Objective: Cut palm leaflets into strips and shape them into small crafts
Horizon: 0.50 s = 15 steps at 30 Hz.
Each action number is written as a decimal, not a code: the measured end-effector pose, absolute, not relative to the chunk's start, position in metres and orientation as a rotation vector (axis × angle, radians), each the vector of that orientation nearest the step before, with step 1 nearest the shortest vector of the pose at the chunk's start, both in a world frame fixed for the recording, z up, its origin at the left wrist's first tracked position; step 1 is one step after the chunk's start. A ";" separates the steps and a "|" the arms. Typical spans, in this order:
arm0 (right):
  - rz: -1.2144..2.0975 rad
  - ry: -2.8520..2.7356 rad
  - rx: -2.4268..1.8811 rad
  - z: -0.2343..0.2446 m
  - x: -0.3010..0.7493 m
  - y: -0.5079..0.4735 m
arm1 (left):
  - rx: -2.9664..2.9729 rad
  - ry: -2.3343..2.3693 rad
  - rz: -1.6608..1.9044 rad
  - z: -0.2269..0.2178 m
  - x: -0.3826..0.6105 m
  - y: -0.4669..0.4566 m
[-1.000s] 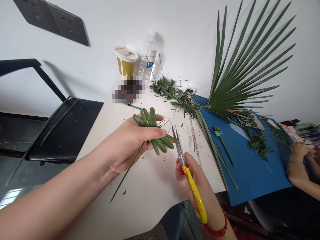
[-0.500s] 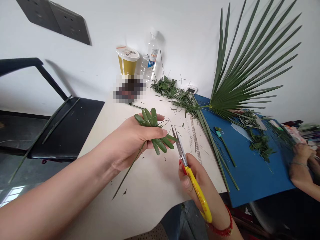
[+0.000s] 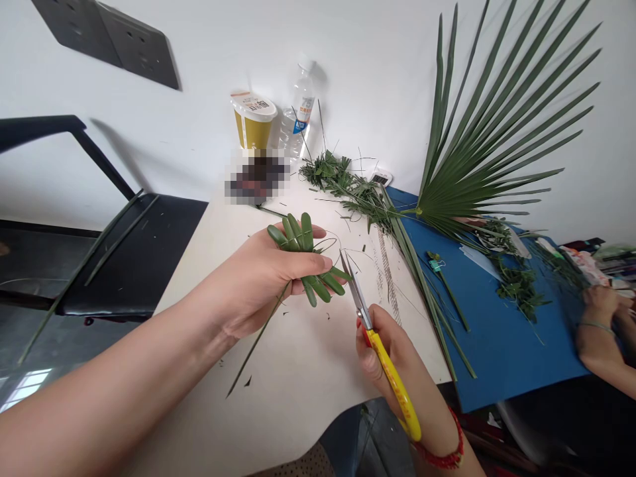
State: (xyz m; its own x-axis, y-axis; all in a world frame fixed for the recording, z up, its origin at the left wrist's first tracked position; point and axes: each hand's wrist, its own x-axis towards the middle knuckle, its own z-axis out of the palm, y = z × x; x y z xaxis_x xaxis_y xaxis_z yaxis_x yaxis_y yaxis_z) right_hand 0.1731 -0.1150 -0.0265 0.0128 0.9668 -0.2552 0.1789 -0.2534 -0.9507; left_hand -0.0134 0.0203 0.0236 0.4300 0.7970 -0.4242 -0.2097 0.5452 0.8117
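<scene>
"Where was the weave [image 3: 299,237]?"

"Above the tabletop [image 3: 308,371], pinched in our left hand [image 3: 275,265]; our right hand [image 3: 381,351] gripped the scissors [image 3: 376,341], blades [image 3: 358,298] beside a leaf tip [image 3: 342,273], possibly touching."

"What mattered?"

"To snip cleanly, we needed our thumb [image 3: 314,265] clear, the tip steady."

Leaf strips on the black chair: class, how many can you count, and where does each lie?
2. A long strip runs along the left of the seat and past its edge; a shorter strip lies to its right. None seems hidden.
</scene>
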 end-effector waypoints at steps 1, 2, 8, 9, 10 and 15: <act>1.320 -1.222 -1.530 -0.026 0.174 -0.115 | 0.754 0.916 0.708 0.023 -0.014 0.020; 1.327 -1.224 -1.529 -0.025 0.174 -0.115 | 0.754 0.917 0.708 0.024 -0.014 0.021; 1.373 -1.223 -1.515 -0.019 0.175 -0.113 | 0.750 0.903 0.696 0.025 -0.014 0.022; 1.380 -1.222 -1.517 -0.018 0.176 -0.112 | 0.749 0.900 0.696 0.025 -0.014 0.022; 1.382 -1.223 -1.524 -0.018 0.176 -0.112 | 0.751 0.899 0.694 0.025 -0.014 0.022; 1.356 -1.272 -1.605 -0.018 0.179 -0.114 | 0.807 0.911 0.659 0.023 -0.015 0.025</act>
